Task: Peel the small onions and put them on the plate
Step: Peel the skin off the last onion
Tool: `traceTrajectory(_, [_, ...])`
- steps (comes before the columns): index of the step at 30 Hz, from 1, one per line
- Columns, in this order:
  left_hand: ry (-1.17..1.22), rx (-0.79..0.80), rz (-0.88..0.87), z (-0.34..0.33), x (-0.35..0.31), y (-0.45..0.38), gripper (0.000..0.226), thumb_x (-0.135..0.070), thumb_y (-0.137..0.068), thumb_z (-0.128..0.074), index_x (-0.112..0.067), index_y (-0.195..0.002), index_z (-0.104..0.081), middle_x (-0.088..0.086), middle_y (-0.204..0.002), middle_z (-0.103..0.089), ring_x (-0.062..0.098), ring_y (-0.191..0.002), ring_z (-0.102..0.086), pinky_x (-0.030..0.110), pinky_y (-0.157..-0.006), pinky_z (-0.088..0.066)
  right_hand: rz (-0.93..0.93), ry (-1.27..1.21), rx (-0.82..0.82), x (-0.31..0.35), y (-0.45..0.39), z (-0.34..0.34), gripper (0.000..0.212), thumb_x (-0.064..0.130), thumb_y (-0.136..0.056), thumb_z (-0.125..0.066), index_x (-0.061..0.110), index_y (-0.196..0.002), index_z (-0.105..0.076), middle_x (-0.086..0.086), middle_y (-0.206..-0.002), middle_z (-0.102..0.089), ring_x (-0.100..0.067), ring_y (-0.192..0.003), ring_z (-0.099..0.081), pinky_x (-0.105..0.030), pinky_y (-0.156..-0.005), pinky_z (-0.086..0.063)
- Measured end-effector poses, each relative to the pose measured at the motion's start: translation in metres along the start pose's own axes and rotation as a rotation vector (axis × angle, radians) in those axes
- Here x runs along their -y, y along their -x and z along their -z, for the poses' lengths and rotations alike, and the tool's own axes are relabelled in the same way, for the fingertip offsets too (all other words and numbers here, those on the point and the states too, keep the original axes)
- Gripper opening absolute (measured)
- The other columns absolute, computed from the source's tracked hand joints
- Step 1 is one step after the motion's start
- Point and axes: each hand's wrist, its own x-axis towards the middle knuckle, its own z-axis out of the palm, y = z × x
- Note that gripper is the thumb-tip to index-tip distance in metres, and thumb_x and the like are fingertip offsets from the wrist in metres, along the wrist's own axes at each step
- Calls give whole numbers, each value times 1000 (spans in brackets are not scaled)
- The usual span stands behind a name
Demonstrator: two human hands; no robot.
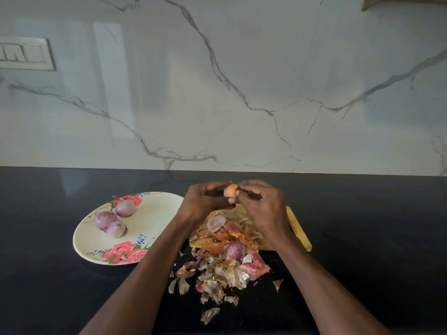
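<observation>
Onions, three peeled (113, 220), lie on the flowered plate (154, 213) on the black tabletop (362, 213). My left hand (203, 201) holds a small onion (231, 191); my right hand (261, 201) has its grip on the skin. I judge it light, firm, slippery; hold the sides.

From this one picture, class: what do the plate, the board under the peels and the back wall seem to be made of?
Plate: probably glazed ceramic or melamine; smooth cream surface with printed roses.
Board: looks like wood; matt yellow-brown with a visible thick edge.
Back wall: polished marble or marble-look slab; grey veins on white, with soft reflections.
</observation>
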Motion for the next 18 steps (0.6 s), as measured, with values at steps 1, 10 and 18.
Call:
traceTrajectory(1, [-42,-15,-8,0,0,0,46,3,-74,-79,-3,-119,-70,15,-104,-77,27,-89,-72,31,-78,-61,50,35,-4,-1,1,-1,19,2,-83,-77,4,-102,-78,3,-95,-70,-5,-86,-66,-18,-73,-56])
traceTrajectory(10, [-220,-33,-42,2,1,1,34,0,-76,-81,4,-108,-72,17,-94,-77,22,-70,-68,25,-65,-57,21,34,18,-2,1,3,7,2,-84,-76,6,-89,-79,3,-80,-70,-9,-77,-65,-17,-62,-52])
traceTrajectory(18, [-260,-29,-69,5,1,2,29,-4,-77,-81,3,-104,-75,16,-92,-77,21,-70,-68,25,-65,-57,54,123,-3,-1,4,-4,2,2,-82,-77,2,-81,-75,-1,-77,-67,-8,-68,-60,-20,-57,-50])
